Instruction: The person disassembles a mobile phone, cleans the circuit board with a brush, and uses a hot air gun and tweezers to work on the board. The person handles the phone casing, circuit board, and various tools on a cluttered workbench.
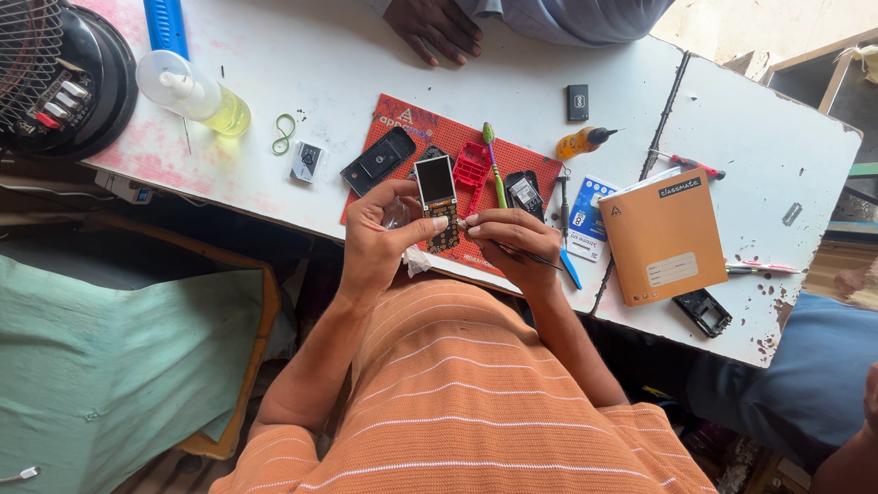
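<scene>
My left hand point(380, 233) holds a small opened phone board point(439, 201) with its screen at the top and bare keypad contacts below. It hovers over a red work mat point(402, 119) at the table's near edge. My right hand point(512, 242) pinches a thin dark tool point(541, 262) with its tip at the board's lower right side. On the mat lie a red phone frame point(472, 168), a black back cover point(377, 161), a green-handled screwdriver point(493, 160) and a small black part point(524, 192).
Another person's hand point(435, 29) rests at the table's far edge. An orange notebook point(665, 236), a clear bottle of yellow liquid point(195, 91), a small orange bottle point(581, 142), a battery point(577, 102), a fan point(55, 78) and a black phone shell point(702, 312) stand around.
</scene>
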